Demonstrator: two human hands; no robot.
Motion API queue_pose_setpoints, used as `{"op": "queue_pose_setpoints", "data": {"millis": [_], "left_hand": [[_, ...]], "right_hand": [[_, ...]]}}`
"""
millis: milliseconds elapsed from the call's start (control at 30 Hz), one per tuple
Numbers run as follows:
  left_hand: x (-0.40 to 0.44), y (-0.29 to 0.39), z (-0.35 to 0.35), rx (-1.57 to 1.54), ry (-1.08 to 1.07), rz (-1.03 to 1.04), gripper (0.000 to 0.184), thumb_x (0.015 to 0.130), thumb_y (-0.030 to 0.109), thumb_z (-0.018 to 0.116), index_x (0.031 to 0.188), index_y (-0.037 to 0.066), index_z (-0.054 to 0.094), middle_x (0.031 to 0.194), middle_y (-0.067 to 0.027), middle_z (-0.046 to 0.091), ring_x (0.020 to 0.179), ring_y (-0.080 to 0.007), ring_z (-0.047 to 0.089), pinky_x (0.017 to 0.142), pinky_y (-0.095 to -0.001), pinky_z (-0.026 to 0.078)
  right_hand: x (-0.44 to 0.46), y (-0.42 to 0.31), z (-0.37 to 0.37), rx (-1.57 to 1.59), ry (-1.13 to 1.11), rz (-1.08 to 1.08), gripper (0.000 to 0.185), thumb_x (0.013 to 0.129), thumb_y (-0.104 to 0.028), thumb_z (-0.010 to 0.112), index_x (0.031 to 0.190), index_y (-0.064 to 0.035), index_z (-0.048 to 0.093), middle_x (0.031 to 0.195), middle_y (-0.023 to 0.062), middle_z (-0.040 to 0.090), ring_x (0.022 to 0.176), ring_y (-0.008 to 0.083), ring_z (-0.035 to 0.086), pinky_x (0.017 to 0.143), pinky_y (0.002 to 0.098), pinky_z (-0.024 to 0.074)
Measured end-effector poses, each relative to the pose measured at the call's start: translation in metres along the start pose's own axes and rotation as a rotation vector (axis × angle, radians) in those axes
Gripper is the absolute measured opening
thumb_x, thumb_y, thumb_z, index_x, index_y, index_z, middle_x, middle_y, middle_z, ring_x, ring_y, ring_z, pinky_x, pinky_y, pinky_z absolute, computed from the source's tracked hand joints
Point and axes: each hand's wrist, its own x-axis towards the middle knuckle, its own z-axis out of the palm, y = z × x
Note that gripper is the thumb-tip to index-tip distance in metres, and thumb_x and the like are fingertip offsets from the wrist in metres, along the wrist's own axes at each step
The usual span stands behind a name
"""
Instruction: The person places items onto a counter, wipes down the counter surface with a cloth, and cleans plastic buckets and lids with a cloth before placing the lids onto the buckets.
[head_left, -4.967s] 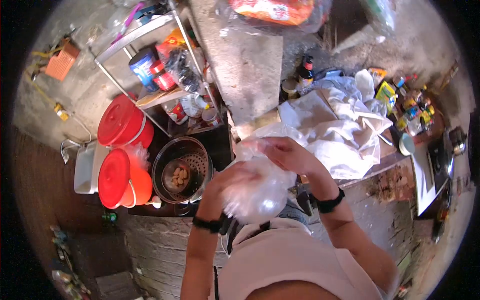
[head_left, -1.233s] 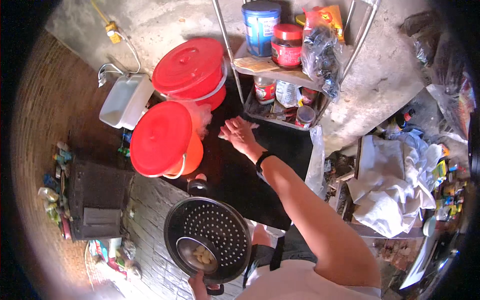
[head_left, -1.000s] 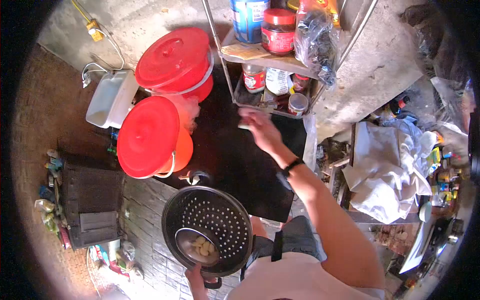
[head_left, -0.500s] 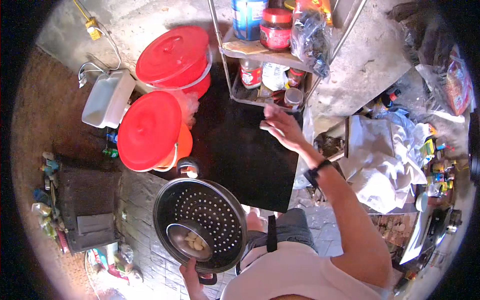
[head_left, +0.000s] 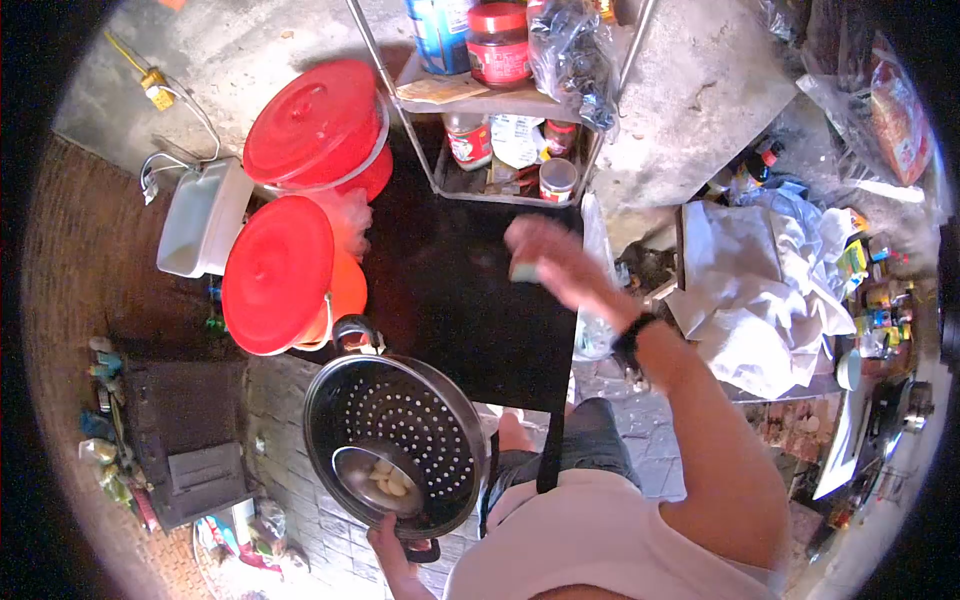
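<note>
A dark metal steamer basket with rows of round holes (head_left: 440, 440) is tilted in front of my body at lower left. My left hand (head_left: 392, 545) grips its near rim beside the handle, thumb up by the edge of a small metal bowl (head_left: 350, 468) inside. Several pale peeled cloves, like garlic (head_left: 388, 478), lie in the bowl. Over the black tabletop (head_left: 460, 290), my right hand (head_left: 560, 262) is raised, with a dark band on the wrist. Motion smears its fingers; a small pale patch shows below them, and I cannot tell what it is.
Two red-lidded buckets (head_left: 278, 275) stand left of the black tabletop, near a white plastic tub (head_left: 205, 220). A metal rack (head_left: 500, 100) with jars and bags is behind. White plastic sheeting (head_left: 745, 290) covers a surface at right.
My right hand has swung lower, away from the rack shelf, and is more blurred. The view has shifted slightly; my left hand keeps its grip on the steamer basket.
</note>
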Motion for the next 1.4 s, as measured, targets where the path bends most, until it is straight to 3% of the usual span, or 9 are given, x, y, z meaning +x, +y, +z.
{"op": "queue_pose_setpoints", "data": {"millis": [200,300,367,500,567,833,867,1100,1400], "left_hand": [[-0.014,-0.003,0.018,0.100,0.162,0.065,0.032,0.082,0.020,0.054,0.096,-0.005,0.039,0.066,-0.0172,0.056,0.034,-0.0241,0.051,0.028,-0.0320,0.044],[-0.012,0.017,0.056,0.174,0.096,0.124,0.029,0.083,0.020,0.052,0.094,-0.006,0.047,0.069,-0.0152,0.057,0.035,-0.0240,0.052,0.029,-0.0315,0.045],[0.018,0.001,0.068,0.278,0.024,0.319,0.027,0.083,0.020,0.050,0.093,-0.004,0.054,0.072,-0.0128,0.059,0.038,-0.0234,0.054,0.032,-0.0306,0.047],[0.052,0.022,0.143,0.398,-0.272,0.174,0.032,0.083,0.024,0.050,0.094,-0.005,0.056,0.072,-0.0133,0.060,0.047,-0.0221,0.058,0.037,-0.0340,0.044],[0.134,-0.030,0.168,0.605,-0.287,0.542,0.030,0.081,0.022,0.050,0.085,-0.008,0.056,0.065,-0.0149,0.059,0.040,-0.0242,0.056,0.040,-0.0350,0.046],[0.105,0.005,0.268,0.483,-0.650,0.296,0.032,0.085,0.026,0.049,0.089,-0.004,0.058,0.067,-0.0138,0.063,0.056,-0.0272,0.063,0.052,-0.0354,0.050],[0.095,0.025,0.261,0.956,-0.481,0.473,0.034,0.085,0.030,0.051,0.099,0.000,0.057,0.072,-0.0111,0.063,0.073,-0.0282,0.063,0.064,-0.0406,0.049],[0.178,0.075,0.181,1.533,0.395,1.629,0.038,0.074,0.019,0.057,0.110,0.006,0.052,0.109,-0.0169,0.047,0.108,-0.0346,0.042,0.088,-0.0466,0.038],[0.217,0.103,0.230,1.462,-0.215,1.549,0.020,0.071,0.015,0.058,0.086,0.006,0.051,0.085,-0.0102,0.050,0.085,-0.0271,0.053,0.075,-0.0396,0.044]], "right_hand": [[-0.038,0.012,0.027,0.045,0.252,0.139,0.031,0.086,-0.022,0.045,0.112,-0.0056,0.052,0.122,0.0122,0.049,0.116,0.0301,0.042,0.098,0.0423,0.0308],[-0.088,-0.079,0.063,0.431,-0.040,0.276,0.030,0.082,-0.019,0.050,0.110,-0.0059,0.053,0.120,0.0122,0.050,0.115,0.0280,0.043,0.098,0.0401,0.0321],[-0.127,-0.077,0.073,0.146,-0.293,-0.239,0.038,0.076,-0.011,0.056,0.114,-0.0075,0.053,0.119,0.0120,0.051,0.115,0.0266,0.044,0.099,0.0399,0.0317],[-0.144,-0.083,0.056,-0.075,-0.639,-0.156,0.056,0.060,0.002,0.057,0.114,-0.0090,0.053,0.118,0.0052,0.054,0.112,0.0246,0.048,0.095,0.0415,0.0366],[-0.148,-0.083,0.058,0.034,-0.612,-0.175,0.058,0.057,0.003,0.057,0.113,-0.0107,0.054,0.116,0.0027,0.056,0.110,0.0240,0.050,0.089,0.0399,0.0409],[-0.145,-0.122,0.060,0.330,-0.417,-0.014,0.041,0.070,0.008,0.053,0.108,-0.0065,0.056,0.115,0.0098,0.057,0.106,0.0257,0.054,0.086,0.0353,0.0436],[-0.133,-0.131,0.061,0.365,-0.418,0.038,0.034,0.073,0.008,0.053,0.106,-0.0031,0.058,0.113,0.0131,0.057,0.109,0.0274,0.053,0.086,0.0342,0.0440],[-0.089,-0.153,0.115,0.686,-0.355,0.398,0.030,0.079,0.005,0.049,0.107,-0.0008,0.058,0.115,0.0135,0.056,0.105,0.0248,0.055,0.089,0.0332,0.0419],[-0.066,-0.184,0.208,0.475,-0.068,0.518,0.028,0.079,0.000,0.051,0.105,-0.0030,0.059,0.109,0.0118,0.059,0.103,0.0259,0.055,0.087,0.0333,0.0406]]}}
